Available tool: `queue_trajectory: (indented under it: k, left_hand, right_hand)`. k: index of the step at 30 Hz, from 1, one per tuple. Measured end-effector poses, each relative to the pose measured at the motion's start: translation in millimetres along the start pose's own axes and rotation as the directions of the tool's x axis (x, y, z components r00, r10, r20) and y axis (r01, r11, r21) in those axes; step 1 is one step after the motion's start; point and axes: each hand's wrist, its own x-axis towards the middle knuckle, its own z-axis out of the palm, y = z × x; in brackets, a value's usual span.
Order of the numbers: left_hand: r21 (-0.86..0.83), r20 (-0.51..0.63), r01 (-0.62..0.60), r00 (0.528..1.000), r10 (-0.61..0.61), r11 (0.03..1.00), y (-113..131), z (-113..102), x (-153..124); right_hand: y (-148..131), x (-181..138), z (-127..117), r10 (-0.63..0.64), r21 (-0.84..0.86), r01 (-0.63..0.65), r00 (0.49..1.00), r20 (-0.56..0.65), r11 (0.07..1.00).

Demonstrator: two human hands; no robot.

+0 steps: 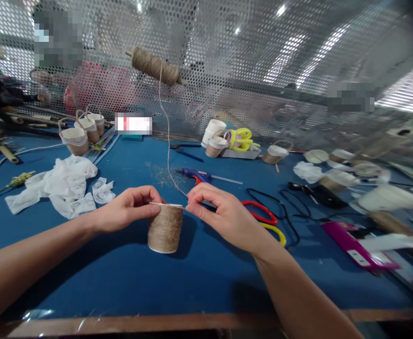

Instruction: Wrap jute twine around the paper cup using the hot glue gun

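A paper cup wrapped in brown twine point(166, 230) is held over the blue table, its pale rim at top and bottom. My left hand point(131, 207) grips it by the upper edge, thumb on the near side. Beside the cup's top right, my right hand point(217, 209) pinches a strand of twine point(169, 141) between thumb and fingertips. That strand runs up to a spool of twine point(153, 67) hung on a stick against the perforated metal screen. Scissors point(268, 216) with red and yellow handles lie partly hidden behind my right hand and wrist.
A blue glue gun point(199, 175) and pliers point(188, 149) lie beyond my hands. White lace fabric point(68, 183) is at left, near small handled cups point(75, 140). At right are a purple power strip point(360, 247), black cables, and more cups. The wooden table edge point(139, 325) is nearest me.
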Motion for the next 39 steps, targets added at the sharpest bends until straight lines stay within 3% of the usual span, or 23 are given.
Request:
queue_trajectory:
  k: [21,28,32,35,39]
  left_hand:
    - [-0.257,0.008,0.028,1.000,-0.027,0.966,1,4,-2]
    - [-0.333,0.006,0.047,0.999,-0.047,0.942,1,6,-3]
    - [-0.379,0.016,0.038,0.999,-0.035,0.924,0,7,-2]
    - [-0.424,0.035,0.015,0.999,0.000,0.905,-1,9,-1]
    - [-0.446,0.005,0.045,0.999,-0.048,0.894,-7,9,3]
  right_hand:
    - [3,-3,6,0.064,0.131,-0.063,0.998,-0.001,0.989]
    - [3,-3,10,0.183,0.341,-0.185,0.982,0.037,0.922]
    - [2,-1,13,0.195,0.425,-0.183,0.981,0.014,0.886]
    - [2,0,13,0.157,0.403,-0.155,0.987,0.029,0.902]
    - [2,0,12,0.121,0.322,-0.113,0.993,-0.006,0.940]
